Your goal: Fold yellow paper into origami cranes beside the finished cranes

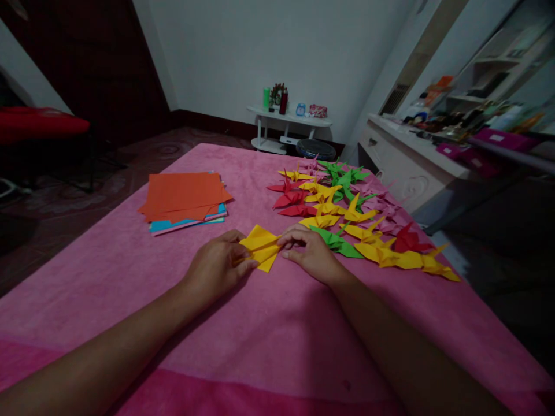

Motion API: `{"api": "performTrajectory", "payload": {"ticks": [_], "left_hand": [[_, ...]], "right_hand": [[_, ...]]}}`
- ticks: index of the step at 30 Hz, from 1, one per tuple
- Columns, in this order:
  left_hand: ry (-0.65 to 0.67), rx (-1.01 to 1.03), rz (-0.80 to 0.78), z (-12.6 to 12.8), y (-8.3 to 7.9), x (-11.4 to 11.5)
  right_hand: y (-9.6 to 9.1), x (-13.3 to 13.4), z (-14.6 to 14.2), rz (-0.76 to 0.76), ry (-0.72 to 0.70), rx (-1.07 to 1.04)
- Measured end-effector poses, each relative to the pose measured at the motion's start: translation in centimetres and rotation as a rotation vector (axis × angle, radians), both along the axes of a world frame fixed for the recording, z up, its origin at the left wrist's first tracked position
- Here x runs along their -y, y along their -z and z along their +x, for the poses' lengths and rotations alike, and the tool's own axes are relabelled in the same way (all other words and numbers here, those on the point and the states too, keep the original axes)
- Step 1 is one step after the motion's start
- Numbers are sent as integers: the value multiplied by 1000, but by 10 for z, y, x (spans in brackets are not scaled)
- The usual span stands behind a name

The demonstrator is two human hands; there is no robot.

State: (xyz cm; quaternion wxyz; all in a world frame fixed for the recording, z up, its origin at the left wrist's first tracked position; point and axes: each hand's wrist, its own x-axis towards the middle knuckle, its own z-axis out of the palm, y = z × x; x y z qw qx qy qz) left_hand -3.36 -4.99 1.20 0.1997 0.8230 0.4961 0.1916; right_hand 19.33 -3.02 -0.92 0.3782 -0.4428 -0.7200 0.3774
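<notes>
Bridging left fingers, right fingers: yellow paper.

Yellow paper — creased, partly folded

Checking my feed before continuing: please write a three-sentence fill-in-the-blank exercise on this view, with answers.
The left hand and right hand both touch a folded ____ paper piece.
The flat, multicoloured rectangular paper stack is ____ on top.
The multicoloured folded-paper cranes lie to the wearer's ____ of that stack.

Missing words: yellow; orange; right
</notes>
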Motion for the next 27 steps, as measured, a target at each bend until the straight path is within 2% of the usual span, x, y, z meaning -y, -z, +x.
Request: {"api": "performTrajectory", "payload": {"ticks": [5,12,19,27], "left_hand": [[-5,36,-35,0,0,-5],[-19,80,-113,0,2,-12],[-23,41,-95,2,-1,-12],[-74,57,-93,3,0,-12]], "right_hand": [[-1,-3,-2,20,48,47],[-5,-6,2,12,7,118],[-12,-5,-3,-44,-23,168],[-14,-7,-6,-90,35,268]]}}
